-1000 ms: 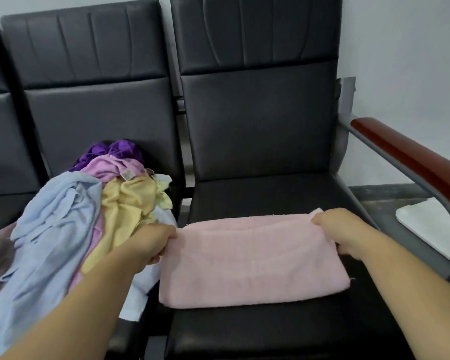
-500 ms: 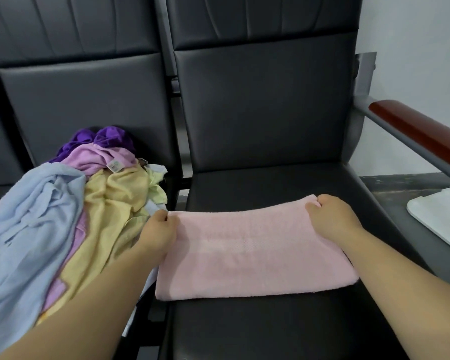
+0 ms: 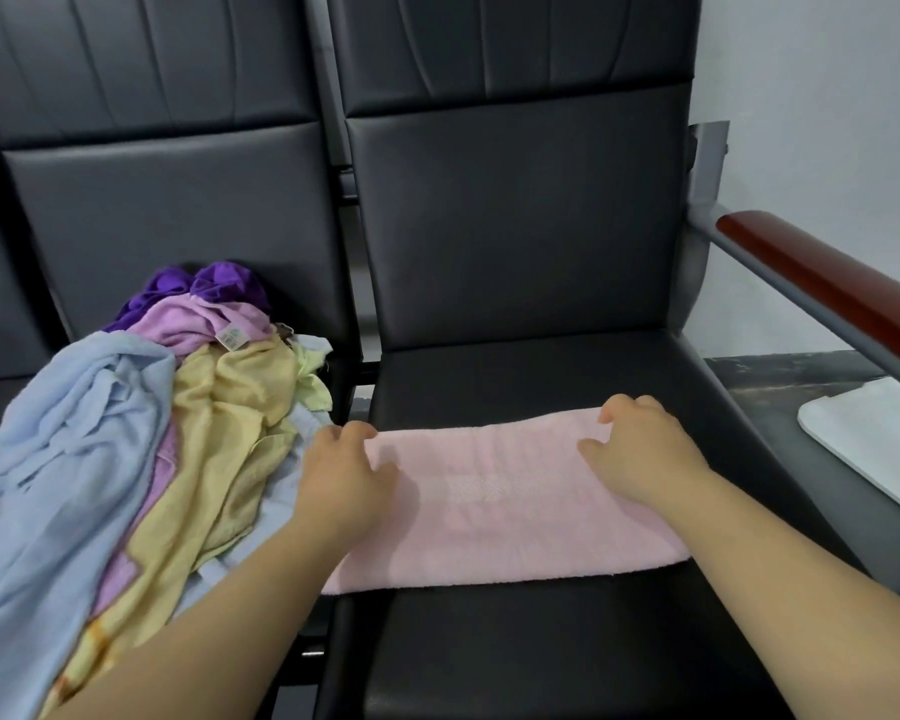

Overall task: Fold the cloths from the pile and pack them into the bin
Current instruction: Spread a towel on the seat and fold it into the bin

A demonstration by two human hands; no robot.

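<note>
A pink cloth (image 3: 494,506) lies folded into a long band across the black seat (image 3: 541,652) in front of me. My left hand (image 3: 341,472) rests on its far left corner, thumb spread onto the fabric. My right hand (image 3: 640,452) lies on the far edge towards the right end, fingers bent with their tips on the cloth. Neither hand lifts the cloth. The pile of cloths (image 3: 126,459) covers the seat to the left: light blue, yellow, lilac and purple pieces.
A white plastic object (image 3: 868,449) lies low at the right, beyond the seat's side; only part of it shows. A red-brown armrest (image 3: 827,283) on a grey bar runs above it. Black backrests stand behind both seats.
Both hands let go of the far corners they pinched and now lie on top of the cloth, a little further inward. The view has dipped and come closer.
</note>
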